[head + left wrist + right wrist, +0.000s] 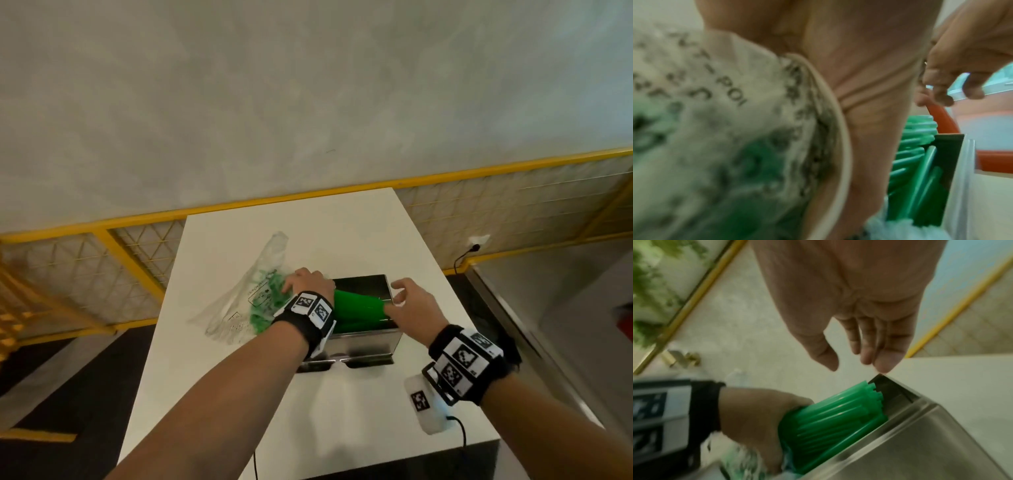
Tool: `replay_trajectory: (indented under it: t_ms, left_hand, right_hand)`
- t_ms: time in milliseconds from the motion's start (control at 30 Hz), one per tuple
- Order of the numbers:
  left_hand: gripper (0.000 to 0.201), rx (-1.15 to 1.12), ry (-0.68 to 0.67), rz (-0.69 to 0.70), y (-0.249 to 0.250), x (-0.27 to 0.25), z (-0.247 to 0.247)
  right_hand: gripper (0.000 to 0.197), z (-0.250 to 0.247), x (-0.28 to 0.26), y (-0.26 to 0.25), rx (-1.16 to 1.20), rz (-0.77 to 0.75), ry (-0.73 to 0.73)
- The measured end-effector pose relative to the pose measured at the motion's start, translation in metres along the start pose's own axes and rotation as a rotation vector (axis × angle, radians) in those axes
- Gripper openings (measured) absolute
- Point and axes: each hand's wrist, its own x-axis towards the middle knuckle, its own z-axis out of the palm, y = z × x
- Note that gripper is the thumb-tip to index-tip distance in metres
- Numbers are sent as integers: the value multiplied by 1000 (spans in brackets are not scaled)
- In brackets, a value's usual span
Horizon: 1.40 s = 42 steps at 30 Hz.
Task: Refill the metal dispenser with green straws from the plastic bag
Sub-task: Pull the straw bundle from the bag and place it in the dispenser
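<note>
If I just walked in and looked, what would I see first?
Probably the bright green straws, a thick bunch gripped by the left hand and poking into the open top of the shiny metal dispenser in the middle of the white table. The right hand hovers open over the dispenser's right end. To the left lies a crinkly clear plastic bag with more green inside.

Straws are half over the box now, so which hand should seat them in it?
Left hand: it already grips the straws angled into the dispenser. The right hand hovers open at the far rim, probably best for steadying.
</note>
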Motion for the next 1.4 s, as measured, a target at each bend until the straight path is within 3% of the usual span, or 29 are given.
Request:
replay_trajectory:
  t_ms: [67,133,233,300,367,533,767,900,967,1033,1100,1133,1200,1267,1333,1400]
  left_hand:
    - [43,-24,3,42,-1,5,0]
    - [46,-99,42,107,-7,8,1]
    - [69,-178,89,235,-19,10,7]
    - [92,-192,101,316,-28,11,12]
    - [101,-228,121,351,-37,14,18]
    - [88,-297,170,380,-43,19,30]
    - [95,-374,139,441,-42,16,30]
    - [86,-482,134,501,-52,-10,20]
    - [73,-680,279,531,-68,-37,13]
    - [59,-948,616,459,-90,-65,16]
    - [74,-1117,962,224,-115,-81,35]
    - [94,-1165,969,63,-125,-83,48]
    - [132,-1223,661,-122,-135,-72,79]
    - [138,-1323,338,-77,-133,-50,110]
    - [103,-1521,167,1,-127,-32,124]
    - [63,-1583,120,37,-125,-18,129]
  right_hand:
    - [62,7,0,-6,-186,-227,-10]
    - [78,22,8,-11,-318,-301,-118]
    - [92,50,26,-15,-421,-232,-242]
    - [94,66,34,-17,-491,-178,-257]
    - [96,76,39,-21,-594,-149,-263]
    - [101,84,50,-31,-616,-138,-277]
    - [105,89,53,-37,-599,-118,-303]
    - [106,91,54,-35,-638,-143,-299]
    - [102,91,55,-33,-635,-147,-299]
    - [99,91,56,-30,-629,-154,-312]
    - [98,91,57,-28,-613,-160,-325]
    - [98,91,57,-28,-609,-163,-328]
    - [97,91,58,-27,-583,-175,-328]
    - [99,92,58,-26,-543,-182,-342]
    - [104,92,60,-25,-514,-183,-354]
    - [107,92,61,-25,-512,-185,-359]
